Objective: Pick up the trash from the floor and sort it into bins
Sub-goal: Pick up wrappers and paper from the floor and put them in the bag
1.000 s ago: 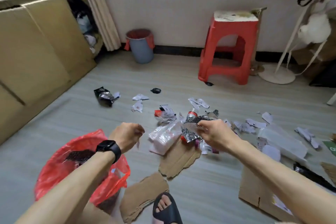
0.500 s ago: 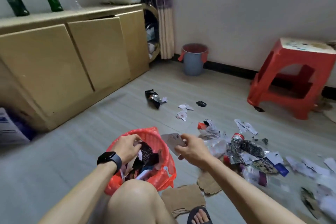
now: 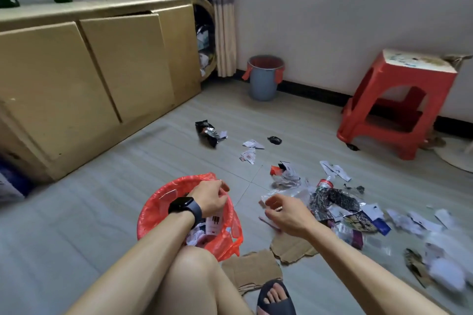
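A foot in a dark sandal (image 3: pixel 275 296) stands nearest, beside torn cardboard (image 3: pixel 252 270) lying flat on the floor. Just beyond the bare knee stands the red bin (image 3: pixel 153 208), lined with a red bag and holding papers and wrappers. The left hand (image 3: pixel 210 198), a black watch (image 3: pixel 185 208) on its wrist, hangs over the bin's far rim with fingers curled down against the bag; whether it pinches the plastic I cannot tell. The right hand (image 3: pixel 286 215) hovers apart from it, between the bin and the trash pile (image 3: pixel 337 202), fingers loosely bent and spread, thumb apart, holding nothing. The pile of plastic, foil and paper spreads to the right. Farther off lie paper scraps (image 3: pixel 248 155) and a black wrapper (image 3: pixel 207 132). A grey bin (image 3: pixel 265 82) stands at the wall, a red stool (image 3: pixel 399 100) to its right
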Motion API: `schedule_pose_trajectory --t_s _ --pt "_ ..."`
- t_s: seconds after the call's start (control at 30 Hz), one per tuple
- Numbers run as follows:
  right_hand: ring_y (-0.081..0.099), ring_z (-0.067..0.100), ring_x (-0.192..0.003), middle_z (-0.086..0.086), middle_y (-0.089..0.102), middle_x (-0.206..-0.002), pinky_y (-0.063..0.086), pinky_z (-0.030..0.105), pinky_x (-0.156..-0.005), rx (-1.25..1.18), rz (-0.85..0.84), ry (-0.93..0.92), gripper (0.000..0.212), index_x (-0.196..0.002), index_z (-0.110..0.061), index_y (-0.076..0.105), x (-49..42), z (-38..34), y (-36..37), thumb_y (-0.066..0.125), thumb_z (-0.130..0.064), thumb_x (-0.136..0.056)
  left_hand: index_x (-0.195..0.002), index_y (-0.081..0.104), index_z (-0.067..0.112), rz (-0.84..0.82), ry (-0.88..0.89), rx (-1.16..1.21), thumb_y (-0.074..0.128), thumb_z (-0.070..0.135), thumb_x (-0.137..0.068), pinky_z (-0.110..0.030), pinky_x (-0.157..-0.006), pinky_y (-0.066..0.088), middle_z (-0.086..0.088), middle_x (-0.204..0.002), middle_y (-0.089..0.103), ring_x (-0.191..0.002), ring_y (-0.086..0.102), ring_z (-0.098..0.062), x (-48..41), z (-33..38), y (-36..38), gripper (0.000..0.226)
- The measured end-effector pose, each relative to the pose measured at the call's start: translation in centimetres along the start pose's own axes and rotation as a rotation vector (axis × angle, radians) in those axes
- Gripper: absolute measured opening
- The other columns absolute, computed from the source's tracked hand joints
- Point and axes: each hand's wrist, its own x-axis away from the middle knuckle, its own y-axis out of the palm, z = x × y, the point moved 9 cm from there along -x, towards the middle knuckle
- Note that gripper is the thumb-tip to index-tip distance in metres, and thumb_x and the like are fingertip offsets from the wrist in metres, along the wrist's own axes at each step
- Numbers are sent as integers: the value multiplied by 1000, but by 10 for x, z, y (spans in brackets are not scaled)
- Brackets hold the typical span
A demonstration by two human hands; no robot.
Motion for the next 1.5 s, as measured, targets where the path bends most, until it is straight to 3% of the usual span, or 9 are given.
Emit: schedule_pose_trajectory --t_s 0.17,0.27,0.4,0.8,0.97,1.2,1.37,1.43,1.5 --pt "61 24 -107 2 65 -118 51 33 -86 475 -7 53 29 -119 -25 63 28 54 -88 53 -34 -93 -121 63 26 -76 132 -51 55 29 -93 -27 -87 51 3 -114 70 -103 65 -19 -30 76 27 29" --pt "61 29 -97 5 66 -103 54 39 -83 489 83 129 23 -107 -19 65 44 90 -138 53 -31 -91 -123 62 25 -128 197 -107 55 30 -94 -30 -90 51 0 -119 69 -108 63 -21 -45 116 42 31" --pt "62 25 -111 5 67 -124 51 37 -93 327 197 248 34 -124 -22 62 63 153 -171 55 -34 -94 -125 62 27 -168 296 -227 54 32 -94 -28 -86 50 1 -121 68 -110 62 -22 -69 166 59 33" --pt "58 26 -119 6 61 -132 50 38 -97 242 55 438 44 -136 -21 50 38 305 -109 51 -34 -94 -120 63 28 -368 424 -271 53 31 -93 -32 -90 50 0 -120 66 -109 61 -23 -124 227 205 29" --pt "59 23 -116 5 62 -129 49 41 -99 57 93 481 44 -136 -23 47 -11 365 -65 54 -36 -95 -126 59 30 -376 391 -263 54 33 -88 -37 -92 50 -2 -128 54 -112 55 -23 -174 222 280 38" --pt "51 27 -125 7 55 -136 44 44 -106 36 164 529 51 -139 -19 48 -106 431 -36 52 -42 -93 -144 40 40 -208 251 -227 58 43 -91 -47 -110 39 -12 -161 15 -144 26 -33 -259 217 327 56" --pt "29 35 -145 10 20 -163 34 49 -116 80 33 501 85 -157 -23 20 -166 441 -7 60 -55 -89 -121 56 39 -177 186 -75 54 34 -93 -42 -83 54 3 -118 62 -109 58 -23 -294 208 342 29" --pt "26 43 -143 10 -5 -167 35 53 -113 122 -7 518 101 -158 -35 -3 -175 443 8 61 -64 -86 -108 57 39 -189 165 -63 56 31 -91 -40 -76 56 8 -101 68 -95 63 -21 -296 199 345 19" --pt "31 43 -136 8 -9 -167 44 51 -104 226 8 515 102 -155 -42 -12 -177 443 15 57 -69 -85 -107 54 39 -217 149 -58 57 30 -91 -37 -74 56 12 -95 68 -91 63 -19 -288 191 345 19"
